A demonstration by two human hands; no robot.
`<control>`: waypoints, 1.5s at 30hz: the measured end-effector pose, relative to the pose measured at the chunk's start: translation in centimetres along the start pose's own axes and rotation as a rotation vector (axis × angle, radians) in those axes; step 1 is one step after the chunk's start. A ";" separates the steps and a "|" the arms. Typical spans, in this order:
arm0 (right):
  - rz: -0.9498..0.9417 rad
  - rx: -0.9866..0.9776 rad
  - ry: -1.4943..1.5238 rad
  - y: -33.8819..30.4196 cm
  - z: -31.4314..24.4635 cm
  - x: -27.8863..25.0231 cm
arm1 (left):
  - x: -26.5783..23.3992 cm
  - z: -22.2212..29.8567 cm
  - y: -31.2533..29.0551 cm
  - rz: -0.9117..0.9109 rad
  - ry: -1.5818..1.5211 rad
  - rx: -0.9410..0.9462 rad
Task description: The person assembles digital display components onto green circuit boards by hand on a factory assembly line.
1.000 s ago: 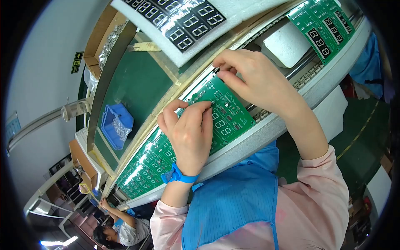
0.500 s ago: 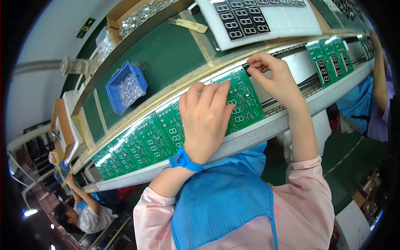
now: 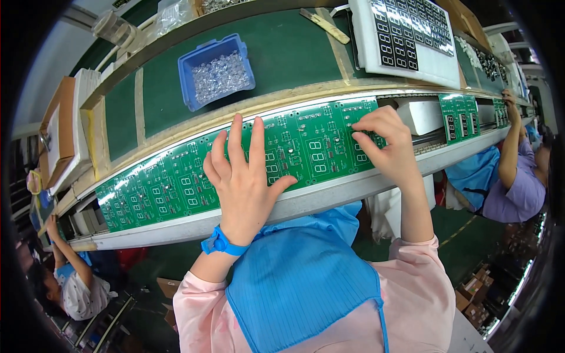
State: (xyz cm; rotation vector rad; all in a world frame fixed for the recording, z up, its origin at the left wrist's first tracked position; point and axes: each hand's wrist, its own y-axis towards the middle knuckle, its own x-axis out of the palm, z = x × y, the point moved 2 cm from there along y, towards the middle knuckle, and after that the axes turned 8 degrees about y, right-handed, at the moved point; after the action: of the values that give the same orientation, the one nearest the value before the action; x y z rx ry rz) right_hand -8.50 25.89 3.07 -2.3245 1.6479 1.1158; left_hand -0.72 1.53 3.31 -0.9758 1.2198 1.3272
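Observation:
Green circuit boards (image 3: 297, 132) lie edge to edge in a row on the conveyor, each with white digit outlines and small parts. My left hand (image 3: 242, 188) rests over the middle boards, fingers spread and thumb stretched out, with nothing held. A blue wrist strap (image 3: 220, 242) circles that wrist. Over the right end of the row, my right hand (image 3: 389, 146) has thumb and forefinger brought together in a pinch just above a board. Whatever sits between those fingertips is too small to make out.
Beyond the conveyor, a blue bin (image 3: 187, 82) holds small clear parts (image 3: 220, 76). White foam (image 3: 438, 67) carries black digit displays (image 3: 397, 47). More boards (image 3: 459, 115) with displays fitted lie farther right. Co-workers' arms (image 3: 511, 135) reach the line at both ends.
The view has turned and shifted. My left hand has slid left along the boards and spread its fingers. My right hand has moved from the row's right edge to over a board.

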 end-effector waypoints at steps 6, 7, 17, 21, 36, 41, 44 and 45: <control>-0.029 -0.009 -0.080 0.9 -2.5 3.3 | 0.5 -1.2 -0.4 -0.017 -0.031 -0.015; -0.024 -0.027 -0.090 1.2 -2.5 4.2 | 0.5 -1.3 -0.5 -0.015 -0.037 -0.021; -0.144 -0.168 -0.333 3.5 -3.5 8.3 | -3.2 -5.3 5.5 0.372 0.009 0.055; -0.151 -0.178 -0.344 3.5 -3.6 8.4 | -2.3 -7.4 9.2 0.504 0.121 0.055; -0.041 0.270 0.686 0.5 -4.8 4.7 | 1.0 -8.6 11.5 0.269 0.249 -0.032; -0.053 0.244 0.744 0.4 -5.8 4.5 | 0.5 -8.6 11.0 0.554 0.169 0.031; -0.052 0.212 0.705 0.4 -5.6 4.5 | -1.4 -7.4 9.8 0.642 0.041 0.093; -0.055 0.190 0.672 0.4 -5.5 4.4 | -2.0 -6.7 9.1 0.641 0.038 0.096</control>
State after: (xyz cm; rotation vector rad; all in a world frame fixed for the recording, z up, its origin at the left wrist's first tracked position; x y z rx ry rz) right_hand -5.36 19.70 4.62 -2.7529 1.7375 0.1342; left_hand -9.95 -4.89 5.53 -0.5531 1.6913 1.7186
